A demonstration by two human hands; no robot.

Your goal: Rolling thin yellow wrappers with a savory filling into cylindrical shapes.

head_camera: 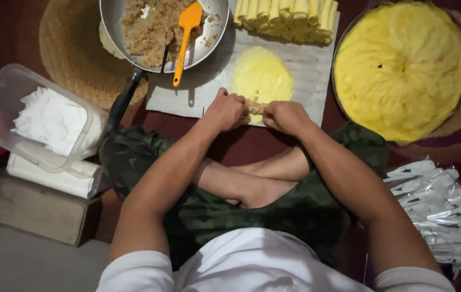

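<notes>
Your left hand (225,111) and right hand (286,116) pinch shut on the near edge of a thin yellow crepe (262,78), fingertips curled over the brown filling (254,106) between them to tuck it in; finished rolls (284,13) lie beyond

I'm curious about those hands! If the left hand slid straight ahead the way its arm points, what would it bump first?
Probably the yellow crepe that the left hand already touches, then the rolled crepes beyond.
</notes>
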